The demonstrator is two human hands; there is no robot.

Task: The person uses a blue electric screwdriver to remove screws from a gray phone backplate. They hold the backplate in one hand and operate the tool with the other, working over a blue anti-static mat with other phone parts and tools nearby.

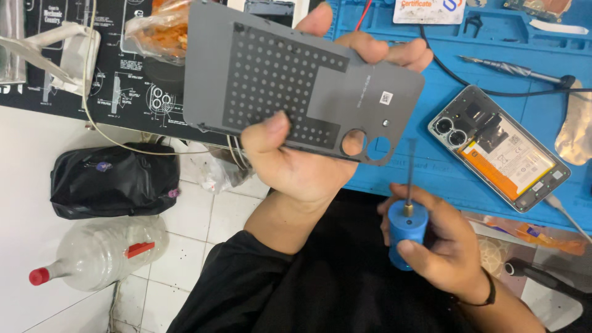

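Note:
My left hand holds up a grey phone back cover, inner side facing me, with a dotted dark patch and two round camera holes. My thumb presses its lower edge and my fingers wrap over its top right edge. My right hand grips a blue cylindrical screwdriver handle whose thin shaft points up toward the cover's lower right corner. An opened phone with an orange-labelled battery lies on the blue work mat, to the right of the cover.
A thin metal tool and black cable lie at the mat's far side. A black pouch and a clear plastic bottle with a red cap lie on the white tiled floor at left. A black printed mat covers the upper left.

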